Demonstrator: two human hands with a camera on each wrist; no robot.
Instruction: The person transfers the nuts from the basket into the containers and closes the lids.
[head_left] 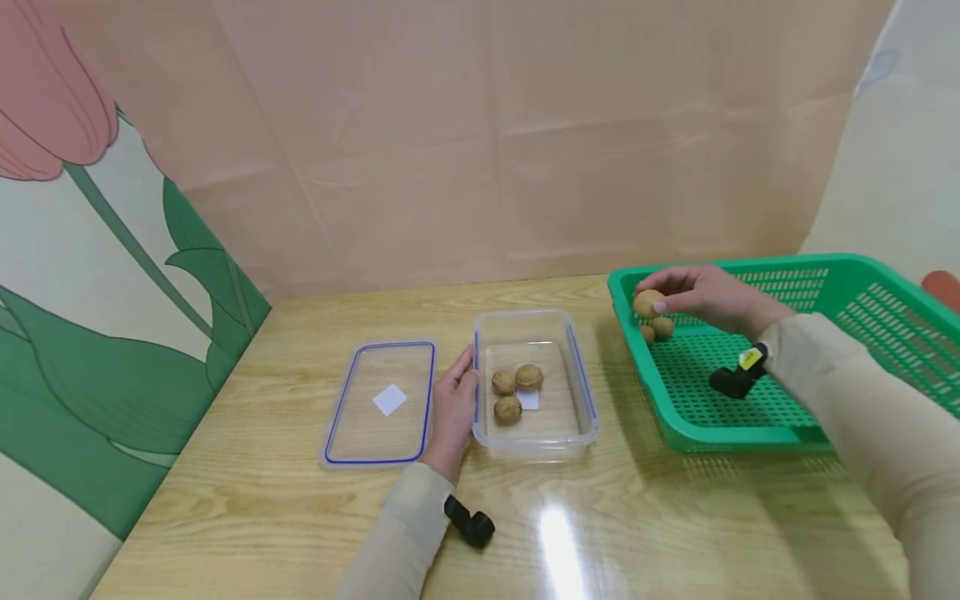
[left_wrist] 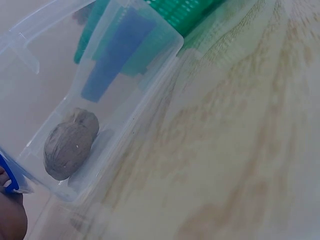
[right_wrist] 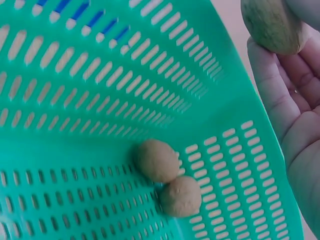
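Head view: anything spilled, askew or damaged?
Minor: the white square in the middle of the clear lid sits slanted to its edges. Nothing looks spilled or damaged; the visible walnuts are in the container, basket or right hand.

A clear, smooth, shiny plastic container [head_left: 562,408] sits at centre; left of it lies a lid [head_left: 378,442] of similar transparent plastic bearing a matt, paper-like square [head_left: 389,399]. The walnuts [head_left: 529,377] have dry-looking, matt, ridged shells. At right, the basket [head_left: 720,436] is smooth, slotted plastic with a slight sheen. The tabletop [head_left: 247,500] is glossy with wood grain. Sleeves [head_left: 855,417] are matt cloth. The creased backdrop [head_left: 397,150] across the top looks matt, cloth or paper.
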